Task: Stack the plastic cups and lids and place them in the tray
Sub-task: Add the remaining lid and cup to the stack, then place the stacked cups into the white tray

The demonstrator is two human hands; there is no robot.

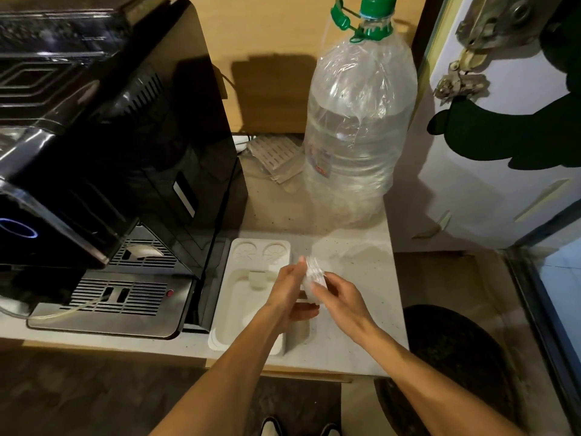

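Note:
A clear plastic cup stack [312, 276] is held between both hands above the right edge of the white moulded tray [242, 297]. My left hand [290, 292] grips it from the left and below. My right hand [338, 297] grips it from the right, fingers curled on its side. The stack is blurred, so I cannot tell cups from lids in it. The tray lies on the pale counter [355, 309] beside the coffee machine, with two round recesses at its far end and a deep bare compartment nearer to me.
A black coffee machine [110, 152] fills the left, its metal drip grate [119, 297] by the tray. A big clear water bottle [358, 121] with a green cap stands at the back right. A dark round bin [456, 357] sits on the floor to the right.

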